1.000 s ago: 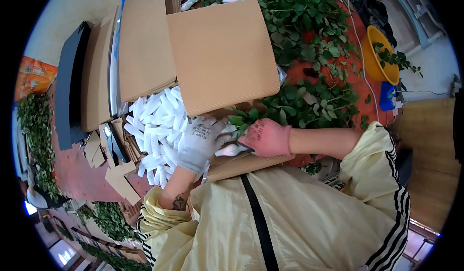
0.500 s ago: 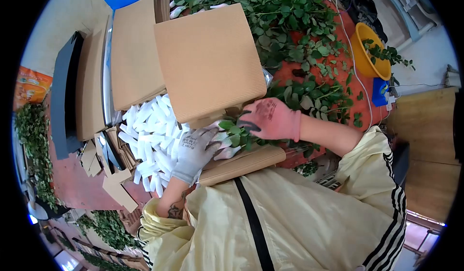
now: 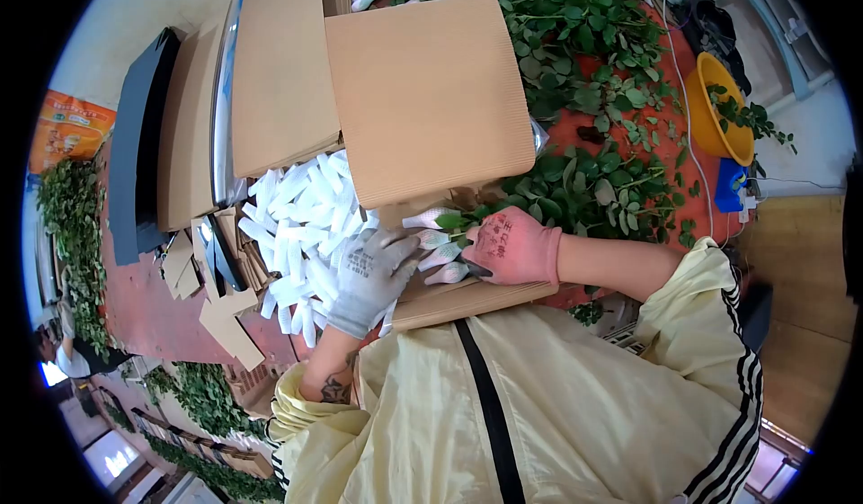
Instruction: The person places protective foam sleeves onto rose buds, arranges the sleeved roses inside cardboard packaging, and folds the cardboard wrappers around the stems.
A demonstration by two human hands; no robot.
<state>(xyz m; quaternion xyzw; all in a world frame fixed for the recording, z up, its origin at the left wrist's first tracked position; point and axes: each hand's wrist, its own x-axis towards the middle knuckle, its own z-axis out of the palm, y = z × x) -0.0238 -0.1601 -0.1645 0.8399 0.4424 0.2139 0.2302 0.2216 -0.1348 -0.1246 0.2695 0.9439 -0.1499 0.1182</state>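
Note:
Several rose buds in white net sleeves lie side by side on corrugated cardboard in front of my body. My right hand, in a pink glove, is closed round the leafy stems just behind the buds; its fingertips are partly hidden. On the other side, my left hand in a whitish glove has its fingers stretched towards the bud tips, with nothing seen in its grasp. Loose white net sleeves are heaped beside and beyond my left hand. A corrugated cardboard sheet overhangs the area just beyond both hands.
Leafy rose stems cover the far right of the red table. More cardboard stands at the left, with a black-handled cutting tool near the sleeves. A yellow basin stands at the right. A person is at far left.
The view has shifted, moving the scene right and slightly up. My right hand has come closer to my body along the stems. My left fingers have drawn back from the buds, which show more fully.

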